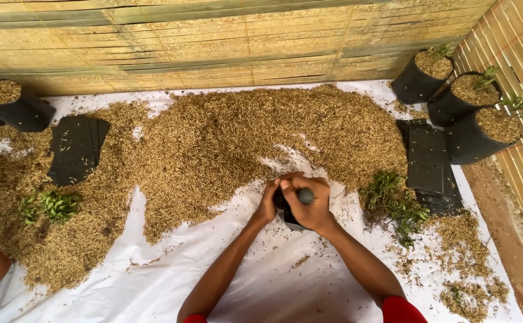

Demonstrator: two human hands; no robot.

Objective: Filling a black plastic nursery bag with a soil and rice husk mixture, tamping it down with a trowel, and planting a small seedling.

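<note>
My left hand (267,204) and my right hand (311,206) meet over a small black nursery bag (289,220) that stands on the white sheet (154,281). The left hand grips the bag's left rim. My right hand is closed around a dark round-ended tool (306,195) held over the bag's mouth. Just beyond the hands spreads a wide pile of golden rice husk (225,131). The bag's inside is hidden by my hands.
Flat black bags lie stacked at the left (75,148) and right (427,158). Three filled bags with seedlings (470,104) stand at the back right, one more (10,104) at the back left. Loose green seedlings (393,203) lie right of my hands. A bamboo wall (213,42) closes the back.
</note>
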